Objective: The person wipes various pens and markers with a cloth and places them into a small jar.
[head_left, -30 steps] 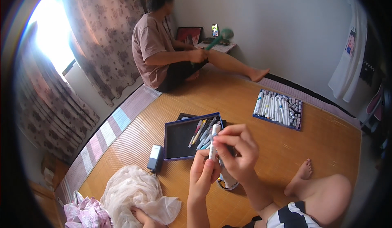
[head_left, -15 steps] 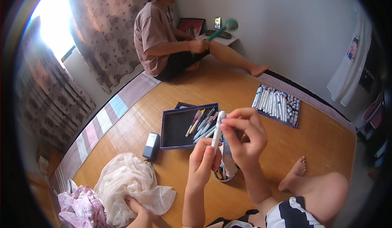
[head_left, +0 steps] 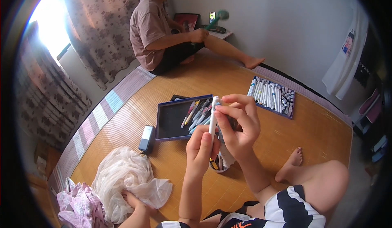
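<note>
Marker point(head_left: 212, 124) in L hand point(head_left: 198, 152), R hand point(head_left: 241, 128) @ top; tray edge point(head_left: 173, 138) beyond.

The white pen point(head_left: 212, 123) looks like smooth, hard plastic; the row of pens point(head_left: 267, 95) looks like smooth plastic too; the open box point(head_left: 169, 121) is dull and flat inside; the little block point(head_left: 147, 136) looks like smooth plastic; the mat point(head_left: 134, 103) is shiny with thin ridges; the pale cloth point(head_left: 122, 169) is thin, crinkly and a bit see-through; the pink cloth point(head_left: 81, 203) is wrinkly; the wall point(head_left: 286, 24) is smooth and dull.
</note>
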`<state>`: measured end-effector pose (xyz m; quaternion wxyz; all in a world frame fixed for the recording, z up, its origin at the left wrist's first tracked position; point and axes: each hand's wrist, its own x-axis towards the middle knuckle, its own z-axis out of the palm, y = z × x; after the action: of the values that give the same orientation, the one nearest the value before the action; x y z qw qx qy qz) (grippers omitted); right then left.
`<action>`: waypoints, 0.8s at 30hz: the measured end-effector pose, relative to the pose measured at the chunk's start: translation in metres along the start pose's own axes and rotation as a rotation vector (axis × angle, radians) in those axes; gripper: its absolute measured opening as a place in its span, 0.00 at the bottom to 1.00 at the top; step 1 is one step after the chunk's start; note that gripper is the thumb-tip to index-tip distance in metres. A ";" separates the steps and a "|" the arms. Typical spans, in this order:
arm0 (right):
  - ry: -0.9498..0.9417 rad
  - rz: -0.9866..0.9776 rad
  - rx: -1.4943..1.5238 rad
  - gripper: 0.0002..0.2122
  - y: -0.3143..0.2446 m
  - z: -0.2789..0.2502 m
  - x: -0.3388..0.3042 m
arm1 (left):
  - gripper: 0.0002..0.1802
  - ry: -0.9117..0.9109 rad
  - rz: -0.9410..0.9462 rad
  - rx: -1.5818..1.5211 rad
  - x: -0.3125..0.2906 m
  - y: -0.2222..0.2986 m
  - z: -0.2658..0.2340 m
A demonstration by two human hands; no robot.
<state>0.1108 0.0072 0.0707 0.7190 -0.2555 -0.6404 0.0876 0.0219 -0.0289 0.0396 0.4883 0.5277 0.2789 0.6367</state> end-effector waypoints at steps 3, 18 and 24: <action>0.026 -0.034 0.015 0.03 -0.002 -0.003 0.004 | 0.12 0.011 0.019 -0.009 0.001 0.001 0.008; 0.080 0.020 -0.036 0.05 -0.012 0.002 0.014 | 0.14 0.051 0.076 -0.052 0.004 -0.002 0.011; -0.076 -0.021 -0.073 0.05 -0.005 0.009 -0.017 | 0.14 0.171 0.091 -0.113 0.004 -0.014 -0.001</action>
<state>0.0983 -0.0022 0.0588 0.6852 -0.2713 -0.6727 0.0661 0.0260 -0.0197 0.0290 0.4621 0.4551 0.2592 0.7156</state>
